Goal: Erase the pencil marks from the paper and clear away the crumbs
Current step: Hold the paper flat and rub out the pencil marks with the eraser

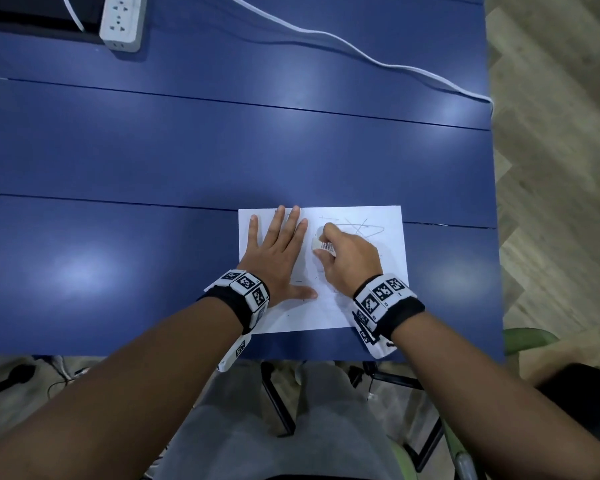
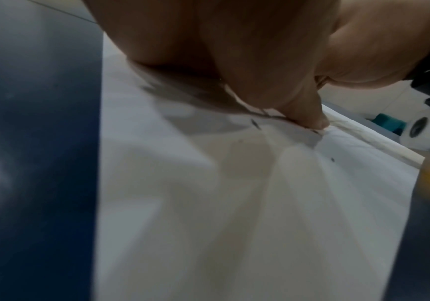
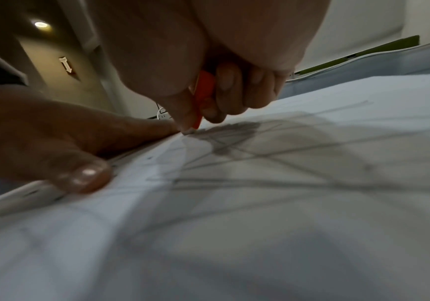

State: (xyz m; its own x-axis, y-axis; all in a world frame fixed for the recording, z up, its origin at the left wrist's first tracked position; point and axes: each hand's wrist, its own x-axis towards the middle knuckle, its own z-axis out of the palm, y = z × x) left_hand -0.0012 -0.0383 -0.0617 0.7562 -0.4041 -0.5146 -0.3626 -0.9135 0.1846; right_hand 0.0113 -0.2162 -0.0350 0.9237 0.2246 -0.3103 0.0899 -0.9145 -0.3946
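Observation:
A white sheet of paper (image 1: pixel 388 265) lies near the front edge of the blue table (image 1: pixel 187 150). Pencil scribbles (image 1: pixel 364 227) cross its upper right part. My left hand (image 1: pixel 281 251) lies flat on the sheet's left half, fingers spread and straight. My right hand (image 1: pixel 343 258) grips a white eraser (image 1: pixel 324 247) in a barcoded sleeve, its tip down on the paper just left of the scribbles. In the right wrist view the eraser's sleeve (image 3: pixel 205 89) looks orange between thumb and fingers, and pencil lines (image 3: pixel 286 154) run over the paper (image 3: pixel 234 244). The left wrist view shows small dark crumbs (image 2: pixel 255 123) on the paper (image 2: pixel 208 224).
A white power strip (image 1: pixel 122 20) sits at the back left beside a dark device (image 1: pixel 39 15). Its white cable (image 1: pixel 361 53) snakes across the back of the table and drops off the right edge. A chair frame (image 1: pixel 278 400) and my legs are below the front edge.

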